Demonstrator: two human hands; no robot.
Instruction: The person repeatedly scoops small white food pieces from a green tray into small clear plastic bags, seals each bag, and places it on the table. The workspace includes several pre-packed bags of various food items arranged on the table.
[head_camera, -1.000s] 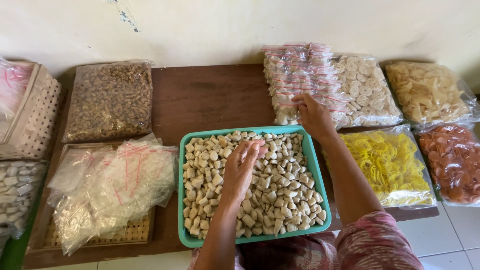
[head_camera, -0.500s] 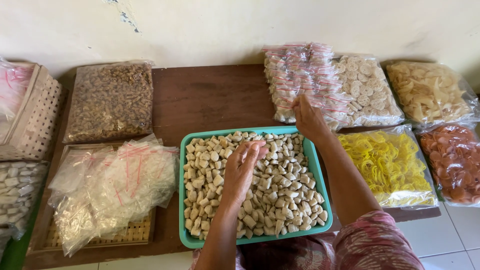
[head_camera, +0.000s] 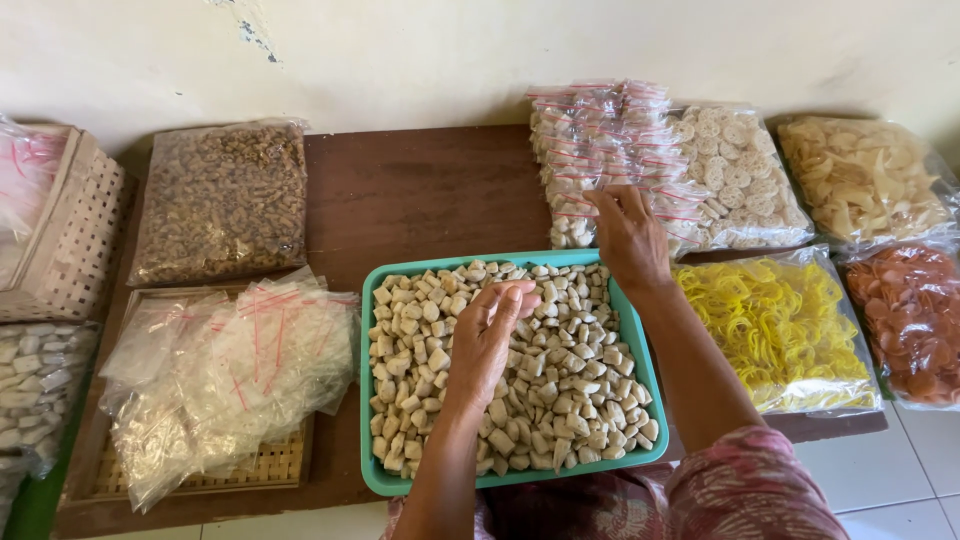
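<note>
Left hand (head_camera: 487, 335) hovering over teal tray (head_camera: 368, 400) of pale cracker pieces (head_camera: 560, 390) on tabletop (head_camera: 420, 195), fingers curled, possibly pinching some. Right hand (head_camera: 628, 238) spread open on stacked small cracker packets (head_camera: 600, 140) just beyond.

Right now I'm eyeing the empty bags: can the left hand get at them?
Probably yes: the left hand hovers over the teal tray, and the empty bags lie just beside it, nothing between.

A bag of brown snacks (head_camera: 222, 200), empty plastic bags (head_camera: 225, 365) on a woven tray (head_camera: 270, 468), yellow ring crackers (head_camera: 778, 325) and orange crackers (head_camera: 908, 320) lie on the wooden table (head_camera: 420, 195).
</note>
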